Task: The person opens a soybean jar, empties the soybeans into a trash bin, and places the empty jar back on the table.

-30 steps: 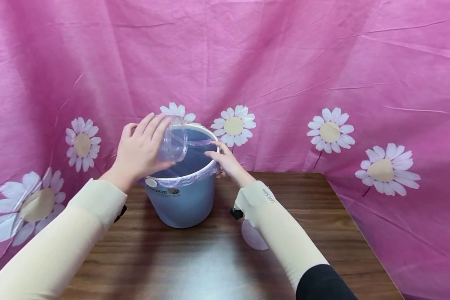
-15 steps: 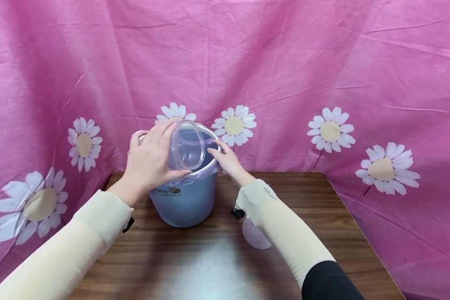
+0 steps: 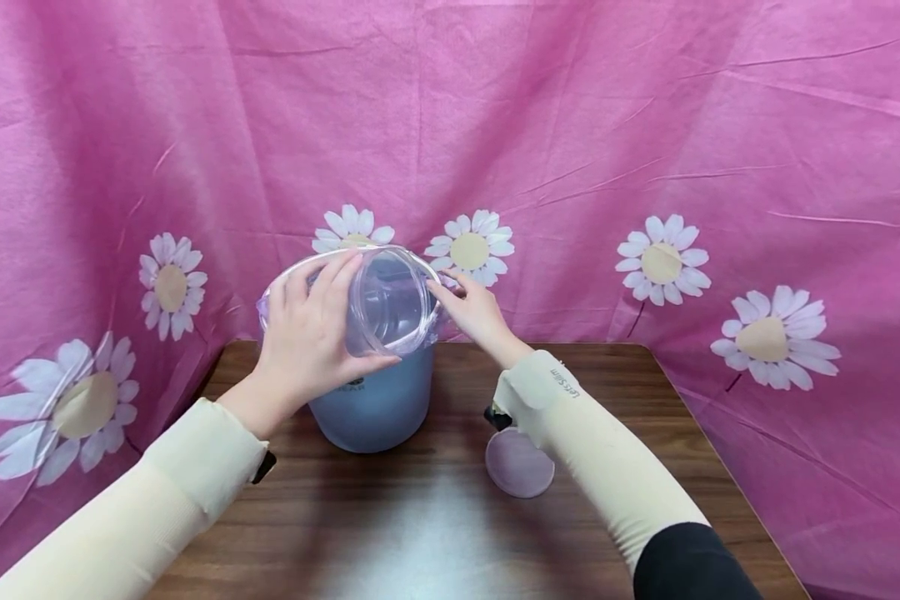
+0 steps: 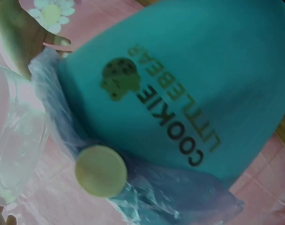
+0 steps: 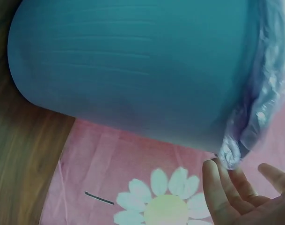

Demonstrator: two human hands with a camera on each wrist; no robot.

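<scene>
My left hand [image 3: 307, 329] grips a clear round plastic tub [image 3: 390, 304] over the front of a blue bin [image 3: 375, 408]. The tub is tipped on its side, its mouth turned to the right and toward me, and nothing shows inside it. A purple plastic bag lines the bin and folds over its rim, seen as crinkled film [image 4: 53, 93] in the left wrist view. My right hand [image 3: 480, 312] is at the bin's right rim. In the right wrist view its fingers [image 5: 236, 187] lie loosely extended with tips at the folded bag, thumb apart.
A flat translucent disc [image 3: 519, 462] lies on the wooden table [image 3: 607, 417], right of the bin and beside my right forearm. Behind the table hangs a pink cloth [image 3: 555, 125] with daisies. The bin carries "COOKIE LITTLEBEAR" lettering [image 4: 175, 126] and a round cream knob [image 4: 101, 171].
My left hand has moved right with the tub, turning its mouth more toward me. My right hand has drawn slightly right, its fingers no longer reaching into the bin. More of the disc shows.
</scene>
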